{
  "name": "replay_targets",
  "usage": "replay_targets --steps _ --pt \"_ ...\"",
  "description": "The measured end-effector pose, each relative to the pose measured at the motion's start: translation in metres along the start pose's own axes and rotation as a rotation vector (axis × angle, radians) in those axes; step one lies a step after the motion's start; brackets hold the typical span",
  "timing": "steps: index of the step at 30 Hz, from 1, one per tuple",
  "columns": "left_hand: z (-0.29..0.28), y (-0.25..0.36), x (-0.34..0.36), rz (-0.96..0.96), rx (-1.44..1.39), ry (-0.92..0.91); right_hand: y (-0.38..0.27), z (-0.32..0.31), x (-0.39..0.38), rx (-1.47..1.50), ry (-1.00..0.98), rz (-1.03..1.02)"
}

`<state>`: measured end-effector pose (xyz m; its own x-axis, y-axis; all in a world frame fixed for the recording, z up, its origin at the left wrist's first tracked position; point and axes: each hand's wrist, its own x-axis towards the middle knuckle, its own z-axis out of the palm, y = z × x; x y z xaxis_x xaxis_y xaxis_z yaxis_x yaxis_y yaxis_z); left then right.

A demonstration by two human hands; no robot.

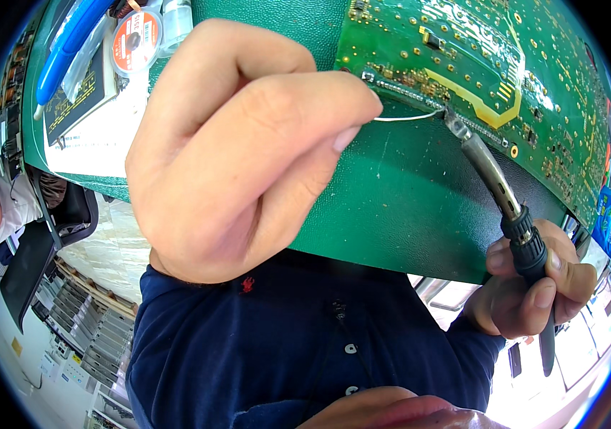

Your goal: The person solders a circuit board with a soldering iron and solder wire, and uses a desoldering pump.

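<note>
My left hand (pixel 248 143) is closed, with a thin silvery strand of solder wire (pixel 405 118) pinched between thumb and forefinger. The strand runs right to the edge of a green circuit board (pixel 477 57). There its end meets the tip of a soldering iron (pixel 491 171), or lies very close to it; I cannot tell which. My right hand (pixel 538 286) grips the iron's black handle, its shaft slanting up and left to a row of solder joints along the board's near edge. A yellow band and small components show on the board.
Green matting (pixel 391 193) covers the table. At the upper left lie a blue pen-like tool (pixel 70 50), a round orange-labelled spool (pixel 136 41), and a dark card (pixel 80 107) on white paper. A blue packet (pixel 608 225) is at the right. Another person (pixel 5 200) sits far left near a black chair (pixel 30 275).
</note>
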<state>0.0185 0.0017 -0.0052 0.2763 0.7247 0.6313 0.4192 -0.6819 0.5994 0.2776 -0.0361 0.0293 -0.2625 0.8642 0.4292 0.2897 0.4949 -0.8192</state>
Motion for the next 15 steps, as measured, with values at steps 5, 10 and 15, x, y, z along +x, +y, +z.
replay_targets --steps 5,10,15 --pt "-0.0004 0.001 0.0005 -0.002 -0.004 0.001 0.0002 -0.0006 -0.0003 -0.016 -0.005 -0.008" --pt "0.0 0.0011 -0.0005 -0.007 0.006 0.007 -0.0005 -0.0004 -0.0003 0.003 -0.007 0.009" --pt "-0.0007 0.0009 0.0001 -0.009 0.01 -0.004 -0.0013 0.0005 -0.0006 -0.001 0.007 0.016"
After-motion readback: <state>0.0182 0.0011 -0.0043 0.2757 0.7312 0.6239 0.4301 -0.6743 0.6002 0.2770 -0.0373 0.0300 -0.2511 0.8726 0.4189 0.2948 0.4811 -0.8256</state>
